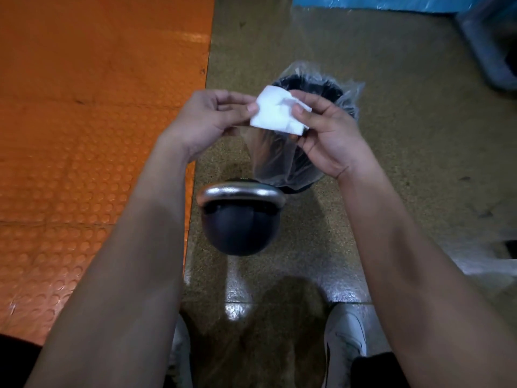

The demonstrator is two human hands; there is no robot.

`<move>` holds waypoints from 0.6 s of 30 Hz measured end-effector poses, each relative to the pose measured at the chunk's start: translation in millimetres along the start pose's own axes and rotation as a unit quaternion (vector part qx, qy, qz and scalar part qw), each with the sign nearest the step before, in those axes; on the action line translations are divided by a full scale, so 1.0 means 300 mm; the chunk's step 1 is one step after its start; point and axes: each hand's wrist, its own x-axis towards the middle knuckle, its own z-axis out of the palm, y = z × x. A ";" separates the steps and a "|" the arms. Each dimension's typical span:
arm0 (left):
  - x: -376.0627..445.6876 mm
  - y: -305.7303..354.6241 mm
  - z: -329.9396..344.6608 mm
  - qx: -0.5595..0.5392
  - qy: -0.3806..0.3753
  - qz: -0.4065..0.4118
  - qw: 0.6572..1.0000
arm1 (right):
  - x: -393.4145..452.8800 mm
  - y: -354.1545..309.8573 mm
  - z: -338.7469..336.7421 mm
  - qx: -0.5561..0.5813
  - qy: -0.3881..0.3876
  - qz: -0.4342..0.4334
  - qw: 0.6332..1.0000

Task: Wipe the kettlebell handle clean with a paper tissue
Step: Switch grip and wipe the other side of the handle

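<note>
While standing over the speckled floor (405,135), with the orange studded mat (84,135) on the left, treat this as the folding step before any wiping. Leave the plastic-lined bin (279,163) alone on the far side of the kettlebell; probably needed only for the used paper. Note the kettlebell (240,228) upright on the floor, near the feet, just right of the mat's edge and close against the bin's liner, touching or not, cannot tell. Aim for the shiny handle (240,191), arched across the top, bare and ungripped. Hold left hand (201,121) and right hand (330,135) above it, over the bin, until done folding. Fold the paper tissue (277,113), stretched between both hands, into a firm pad thick enough not to tear on the metal. Clamp the fingers (243,110) on it as now: left thumb and forefinger pinching the left edge, right thumb pressing the right edge against curled fingers behind. Then, likely best, wrap the pad round the handle and draw from one end to the other, steadying the ball with the free hand against tipping.
</note>
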 end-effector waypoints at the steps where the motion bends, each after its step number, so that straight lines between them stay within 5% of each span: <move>1: 0.005 0.004 -0.006 0.002 0.019 0.010 1.000 | 0.006 -0.003 -0.005 -0.014 0.005 -0.003 1.000; 12: 0.022 0.042 0.059 0.123 0.144 0.073 0.979 | 0.025 0.012 0.023 -0.047 0.109 -0.038 0.992; 18: 0.006 0.048 0.115 0.068 0.050 -0.005 0.996 | 0.022 0.000 0.041 -0.043 0.064 -0.032 0.996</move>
